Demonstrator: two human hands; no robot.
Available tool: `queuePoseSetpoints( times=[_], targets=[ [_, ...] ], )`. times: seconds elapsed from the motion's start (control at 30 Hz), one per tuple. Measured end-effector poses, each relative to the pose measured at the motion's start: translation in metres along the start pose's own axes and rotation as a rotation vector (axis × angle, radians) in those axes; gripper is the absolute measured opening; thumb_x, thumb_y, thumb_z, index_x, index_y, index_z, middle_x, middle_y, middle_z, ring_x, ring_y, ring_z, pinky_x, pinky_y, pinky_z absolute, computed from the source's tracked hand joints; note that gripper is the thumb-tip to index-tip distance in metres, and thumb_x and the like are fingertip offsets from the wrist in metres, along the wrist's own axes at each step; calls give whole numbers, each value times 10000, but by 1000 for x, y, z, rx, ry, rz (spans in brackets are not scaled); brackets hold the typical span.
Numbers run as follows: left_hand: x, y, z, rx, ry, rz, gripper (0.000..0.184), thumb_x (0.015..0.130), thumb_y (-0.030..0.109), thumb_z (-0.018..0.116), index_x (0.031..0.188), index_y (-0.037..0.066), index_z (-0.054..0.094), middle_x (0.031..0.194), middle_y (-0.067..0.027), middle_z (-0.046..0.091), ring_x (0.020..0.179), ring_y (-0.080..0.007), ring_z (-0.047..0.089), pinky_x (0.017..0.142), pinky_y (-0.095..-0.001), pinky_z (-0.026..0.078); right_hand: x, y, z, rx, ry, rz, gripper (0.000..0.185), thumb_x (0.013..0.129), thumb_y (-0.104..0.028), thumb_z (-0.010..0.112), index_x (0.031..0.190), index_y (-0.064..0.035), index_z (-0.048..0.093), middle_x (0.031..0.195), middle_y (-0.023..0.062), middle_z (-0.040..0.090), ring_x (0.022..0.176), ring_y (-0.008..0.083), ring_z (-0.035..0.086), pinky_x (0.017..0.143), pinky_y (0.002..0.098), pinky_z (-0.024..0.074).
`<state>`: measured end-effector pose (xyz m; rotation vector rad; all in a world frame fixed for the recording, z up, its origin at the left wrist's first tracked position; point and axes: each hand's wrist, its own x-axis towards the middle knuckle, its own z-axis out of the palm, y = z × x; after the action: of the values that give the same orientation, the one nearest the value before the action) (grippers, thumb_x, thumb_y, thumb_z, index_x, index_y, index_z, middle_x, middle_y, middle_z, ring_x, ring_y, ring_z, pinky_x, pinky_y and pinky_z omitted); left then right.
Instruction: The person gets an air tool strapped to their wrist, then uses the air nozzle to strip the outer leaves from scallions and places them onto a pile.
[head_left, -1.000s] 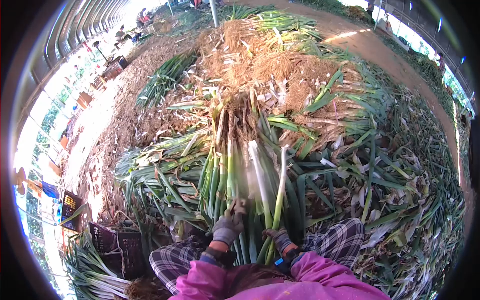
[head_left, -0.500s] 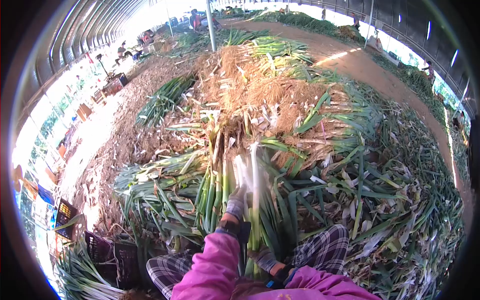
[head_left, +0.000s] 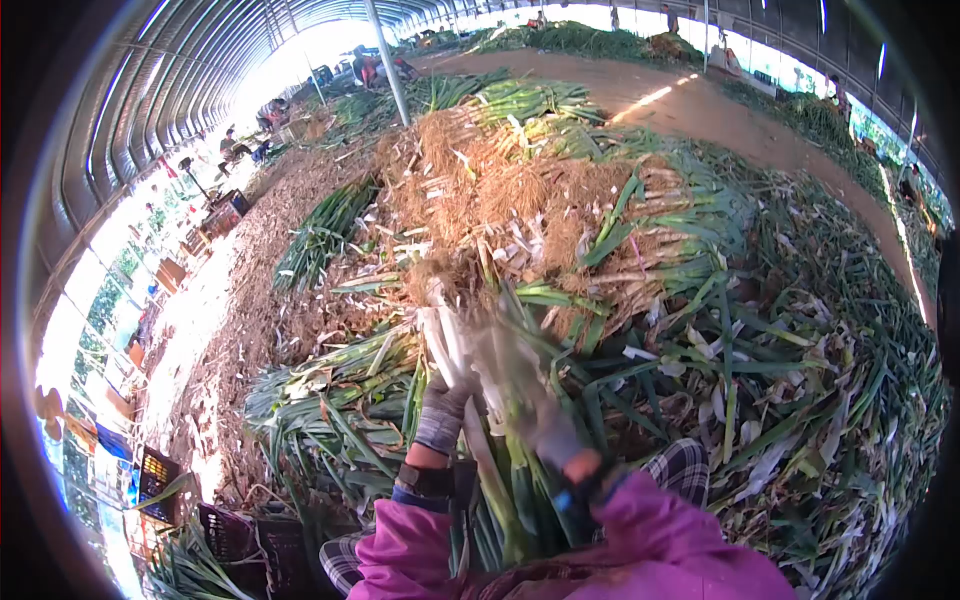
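Note:
My left hand (head_left: 443, 415), in a grey glove, is closed around a few green onions (head_left: 446, 340). Their clean white stalks point away from me, with roots at the far end, and the green leaves (head_left: 525, 500) run back toward my lap. Just right of them, my right hand (head_left: 557, 437) is smeared by motion beside more stalks, which are blurred too. Its fingers do not show clearly, so I cannot tell what it grips. Ahead lies a heap of untrimmed green onions (head_left: 655, 262) with tan, stringy roots (head_left: 510, 190).
Green onions with leaves (head_left: 335, 385) lie to my left, and peeled leaf waste (head_left: 800, 400) piles up on the right. Dark plastic crates (head_left: 228, 535) stand at lower left. A metal post (head_left: 388, 65) rises beyond the heap. A dirt path (head_left: 600, 85) runs behind; people work farther off.
My left hand has shifted left and tilted the white stalks leftward. My right hand has risen from near my lap to beside the stalks. The whole view has turned slightly.

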<state>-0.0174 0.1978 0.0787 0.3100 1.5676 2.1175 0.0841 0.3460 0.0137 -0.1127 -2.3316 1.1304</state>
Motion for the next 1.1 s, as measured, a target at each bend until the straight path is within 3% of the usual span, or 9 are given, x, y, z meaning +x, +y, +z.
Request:
queuePoseSetpoints(
  times=[0.13,0.33,0.57,0.63,0.83,0.87,0.93,1.03,1.1],
  targets=[
    [-32,22,31,110,-56,21,268,829,130,626,1063,27,545,799,-25,591,686,-104,556,632,-238,470,128,-86,-51,95,-115,267,950,686,-186,701,1414,-78,100,1325,245,373,1189,306,441,973,348,382],
    [-62,22,33,178,-100,-19,214,814,143,643,981,32,570,789,-24,602,679,-101,561,608,-238,468,215,-28,-45,-180,-387,70,560,689,-166,677,1192,-50,459,1042,187,563,971,287,546,843,358,441],
    [-70,17,-41,76,88,75,204,823,199,635,916,33,562,625,-46,568,540,-165,568,496,-278,478,195,54,-312,-1441,958,-223,316,744,-218,685,956,-24,553,691,53,593,613,200,554,553,321,461],
    [-66,29,-37,132,20,88,259,825,246,638,929,15,582,685,-25,579,589,-111,548,524,-237,449,166,50,-293,-1012,927,-125,386,746,-182,689,1040,2,521,752,78,611,665,168,572,594,301,477],
    [-63,56,18,113,7,105,246,816,261,650,900,39,585,684,-26,582,602,-122,567,557,-257,472,2,-50,-45,164,-401,-159,813,708,-412,686,1326,-18,334,1341,219,365,1208,302,405,1014,337,320],
    [-68,63,26,107,1,144,262,814,260,654,940,42,584,747,-7,581,642,-102,557,574,-255,471,-21,-63,-4,224,-417,-264,622,716,-336,690,1182,-22,424,1170,153,449,1060,244,457,884,326,388],
    [-72,87,32,164,-2,213,263,819,251,651,958,38,584,789,-2,582,668,-102,553,596,-256,474,-49,-103,10,725,-601,283,353,736,-200,666,1008,-32,517,848,39,555,788,130,536,660,268,469],
    [-64,136,15,238,133,249,176,856,112,587,989,-1,613,867,-49,642,785,-105,595,645,-216,468,-66,-104,33,764,-538,344,294,737,-138,650,981,-46,516,744,20,555,675,111,547,622,274,477],
    [-49,154,-7,480,137,664,140,837,105,597,926,-2,610,823,-73,654,705,-136,615,604,-235,480,-70,-105,35,745,-494,258,278,725,-122,636,963,-45,516,743,38,557,659,130,551,606,290,474]
  ],
)
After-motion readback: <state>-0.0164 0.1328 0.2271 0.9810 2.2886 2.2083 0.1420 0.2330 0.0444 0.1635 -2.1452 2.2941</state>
